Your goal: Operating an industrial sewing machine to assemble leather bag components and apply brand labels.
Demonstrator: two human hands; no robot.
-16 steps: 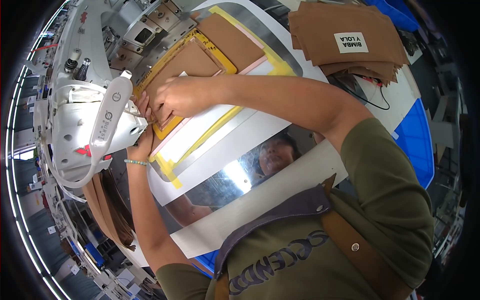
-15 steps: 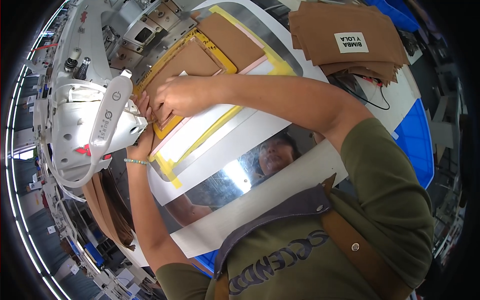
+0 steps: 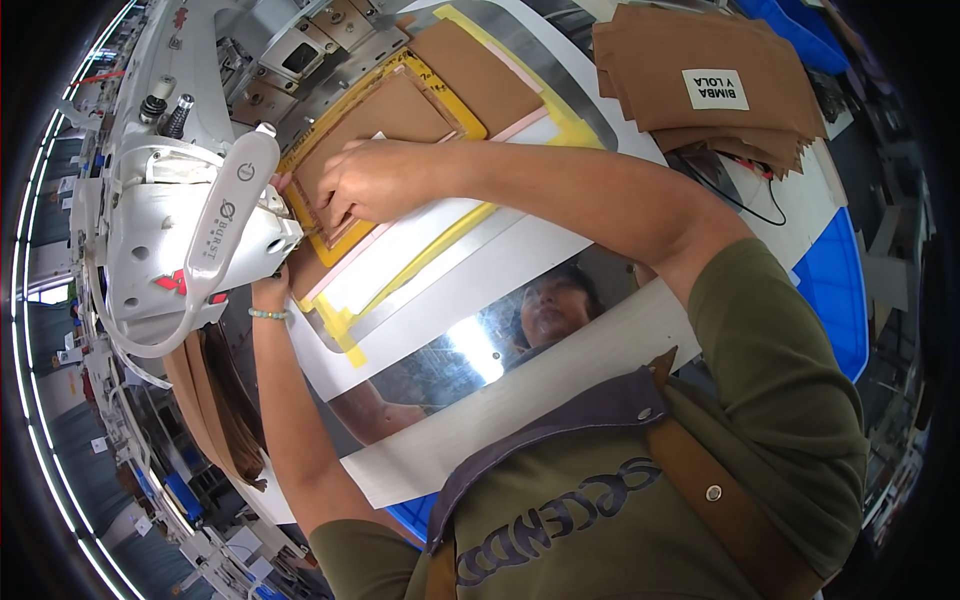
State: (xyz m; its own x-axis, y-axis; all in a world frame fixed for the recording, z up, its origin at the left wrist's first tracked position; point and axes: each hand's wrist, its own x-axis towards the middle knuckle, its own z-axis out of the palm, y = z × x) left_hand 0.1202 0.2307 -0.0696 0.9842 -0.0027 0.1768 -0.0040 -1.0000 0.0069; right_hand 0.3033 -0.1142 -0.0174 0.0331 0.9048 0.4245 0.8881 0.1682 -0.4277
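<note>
My right hand (image 3: 375,182) rests at the lower part of a yellow rectangular frame (image 3: 466,121). Its fingers are bent and close together, the tips down on the brown fabric (image 3: 400,115) inside the frame. A small white corner (image 3: 378,136) peeks out beyond the knuckles; what lies beneath the palm is hidden. The white sewing machine head (image 3: 165,235) covers most of my left hand (image 3: 272,290). Only its wrist side and a bit of finger past the head show, near the frame's left end, so its grip cannot be seen.
A pale lamp (image 3: 232,205) on a bent neck is on the machine head. Brown pieces with a white label (image 3: 745,120) are stacked at the far right, near a blue bin (image 3: 833,290). More brown pieces (image 3: 205,400) hang at left. A shiny metal plate (image 3: 440,370) lies near me.
My left fingers, seen beside the right hand before, are now mostly behind the machine head. The right hand stays over the frame, its fingers slightly shifted. The whole view has moved a little.
</note>
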